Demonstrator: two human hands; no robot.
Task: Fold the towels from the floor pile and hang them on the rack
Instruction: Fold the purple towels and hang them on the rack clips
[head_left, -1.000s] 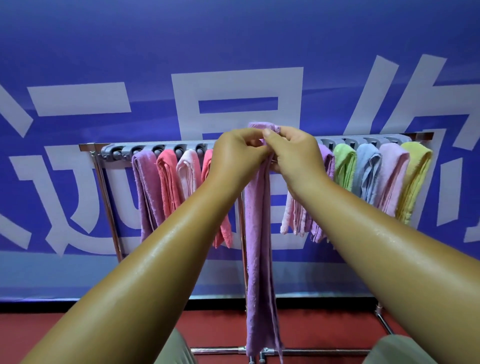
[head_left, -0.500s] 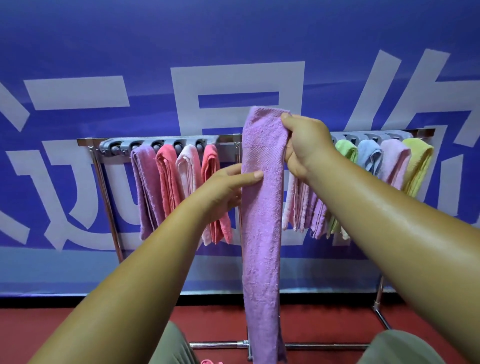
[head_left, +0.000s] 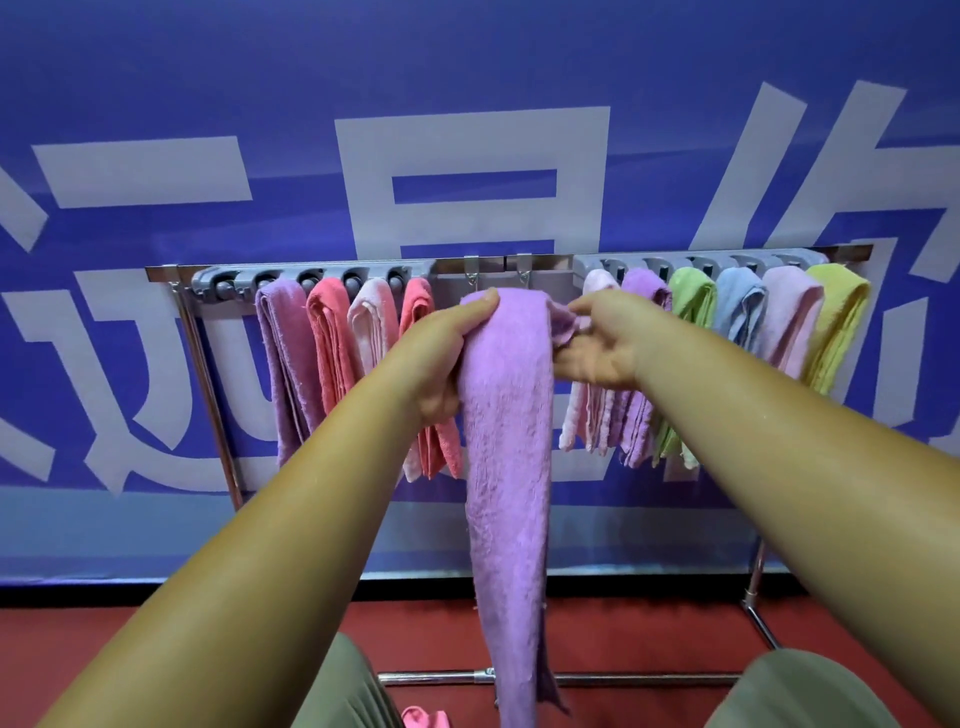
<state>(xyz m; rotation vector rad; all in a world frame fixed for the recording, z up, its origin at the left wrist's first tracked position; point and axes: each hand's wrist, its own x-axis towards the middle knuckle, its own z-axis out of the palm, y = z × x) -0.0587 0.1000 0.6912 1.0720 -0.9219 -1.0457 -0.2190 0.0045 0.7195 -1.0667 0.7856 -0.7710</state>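
The left grip (head_left: 436, 358) clamps the top of a lilac terry towel (head_left: 506, 467), thumb over its fold. The right grip (head_left: 597, 348) pinches the towel's loose end just beside it. The nubbly towel hangs as a long narrow strip before the bare middle of the chrome rack (head_left: 322, 268), between soft folded towels (head_left: 332, 343) draped from grey plastic holders.

Staged indoor demo area: big blue banner (head_left: 467, 78) w/ white characters as backdrop, red floor (head_left: 623, 639), freestanding metal rack (head_left: 452, 266).
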